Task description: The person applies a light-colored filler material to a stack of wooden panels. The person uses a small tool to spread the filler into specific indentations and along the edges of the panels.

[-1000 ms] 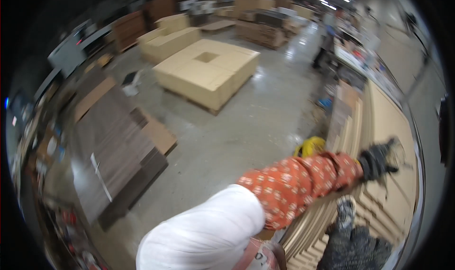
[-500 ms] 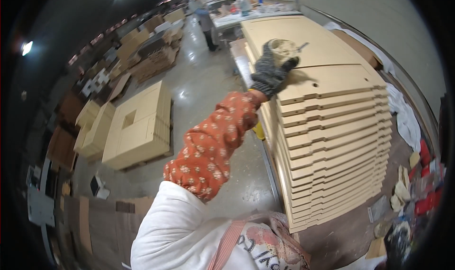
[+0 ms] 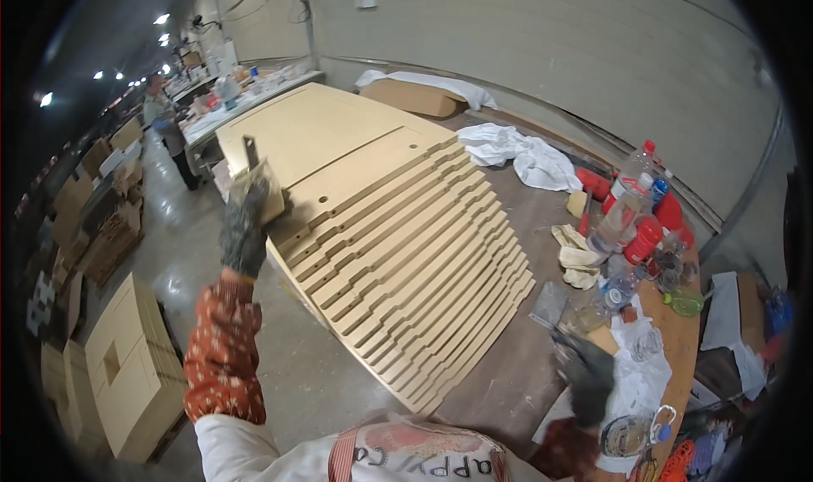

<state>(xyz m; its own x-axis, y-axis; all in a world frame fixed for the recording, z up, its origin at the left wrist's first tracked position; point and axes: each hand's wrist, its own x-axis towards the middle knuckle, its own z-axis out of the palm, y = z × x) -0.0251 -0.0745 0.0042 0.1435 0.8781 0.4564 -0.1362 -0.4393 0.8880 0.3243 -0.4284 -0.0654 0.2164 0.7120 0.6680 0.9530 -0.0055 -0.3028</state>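
So since the frame 0.5 s back the right hand (image 3: pixel 587 380) has come into view over the table (image 3: pixel 500 338), and the view has swung round so the stack of boards (image 3: pixel 423 258) sits further left. That hand is gloved and blurry, near a clear plastic piece (image 3: pixel 550 302) and the clutter. Can't tell if its fingers are apart or together.

The left hand (image 3: pixel 244 232), also gloved, has its fingers wrapped around a tub (image 3: pixel 271 192) with a scraper (image 3: pixel 250 152) poking up out of it. The tub is at the left edge of the stack, by the top board (image 3: pixel 318 139), which has 2 dark holes near its front edge. The boards below are stepped like stairs.

Past the stack there's a crumpled white cloth (image 3: pixel 525 156), then bottles, including a red one (image 3: pixel 644 239) and a green one (image 3: pixel 684 301).
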